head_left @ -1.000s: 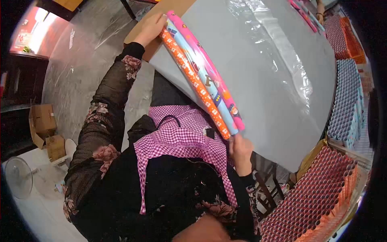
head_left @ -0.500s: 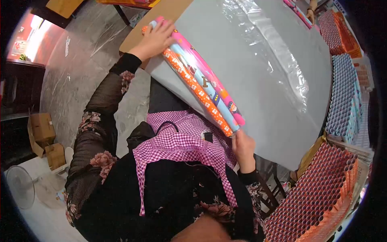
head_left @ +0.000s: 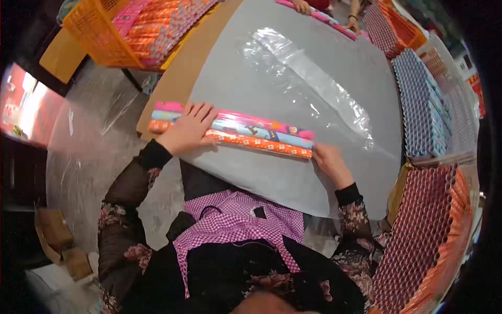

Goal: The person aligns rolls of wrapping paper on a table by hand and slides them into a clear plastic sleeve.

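Three rolls of wrapping paper (head_left: pixel 261 136), pink, light blue and orange, lie side by side on the grey table, seemingly in a clear sleeve. Across their left part lies my left hand (head_left: pixel 191 130), palm down, fingers stretched out and thumb apart on the near side. At the right end, my right hand (head_left: pixel 330 161) is closed on the bundle's tip; its fingertips are partly hidden. Beyond the rolls, a flat clear plastic sleeve (head_left: pixel 314 78) stretches diagonally over the table.
An orange crate (head_left: pixel 97 39) of wrapped rolls stands at the far left. Stacked rolls (head_left: pixel 418 230) fill the right side, with blue-edged ones (head_left: pixel 423 104) behind. Across the grey table (head_left: pixel 225 68), another person's hands (head_left: pixel 301 6) hold a pink roll (head_left: pixel 327 20).
The bundle has turned from a steep diagonal to nearly level and come down onto the table. My left hand has moved lower and my right hand outward and up. The view has shifted.
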Available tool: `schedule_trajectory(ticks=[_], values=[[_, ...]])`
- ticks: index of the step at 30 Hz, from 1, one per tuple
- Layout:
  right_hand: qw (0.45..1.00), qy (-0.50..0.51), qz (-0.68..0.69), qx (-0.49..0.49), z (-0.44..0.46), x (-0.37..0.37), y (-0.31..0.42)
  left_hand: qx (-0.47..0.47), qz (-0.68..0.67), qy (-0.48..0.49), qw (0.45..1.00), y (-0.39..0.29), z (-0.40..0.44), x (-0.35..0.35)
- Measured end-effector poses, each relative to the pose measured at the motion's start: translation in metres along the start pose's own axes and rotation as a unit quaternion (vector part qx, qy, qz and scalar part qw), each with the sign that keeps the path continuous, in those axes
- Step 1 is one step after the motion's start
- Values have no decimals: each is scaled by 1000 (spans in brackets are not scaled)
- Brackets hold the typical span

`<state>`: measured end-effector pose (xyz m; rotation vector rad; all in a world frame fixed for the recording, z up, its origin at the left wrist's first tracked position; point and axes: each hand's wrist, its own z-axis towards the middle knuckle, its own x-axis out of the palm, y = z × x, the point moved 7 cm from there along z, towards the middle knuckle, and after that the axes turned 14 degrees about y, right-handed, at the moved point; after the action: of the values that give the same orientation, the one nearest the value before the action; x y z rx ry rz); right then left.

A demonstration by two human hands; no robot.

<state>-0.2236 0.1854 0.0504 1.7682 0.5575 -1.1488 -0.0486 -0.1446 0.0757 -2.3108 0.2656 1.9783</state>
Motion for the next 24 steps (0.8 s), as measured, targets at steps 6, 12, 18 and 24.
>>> schedule_trajectory(ticks=[6,12,18,24], values=[[997,20,-69,-43,39,-7,-7,-75,-31,-42,996,-22,-32,20],[996,8,-44,-74,64,-13,1,-158,-24,-96,982,-63,-61,32],[988,-32,-81,-128,115,-13,-9,-280,-11,-133,951,-99,-76,49],[989,-51,-75,-118,147,-24,0,-353,8,-121,928,-118,-70,53]])
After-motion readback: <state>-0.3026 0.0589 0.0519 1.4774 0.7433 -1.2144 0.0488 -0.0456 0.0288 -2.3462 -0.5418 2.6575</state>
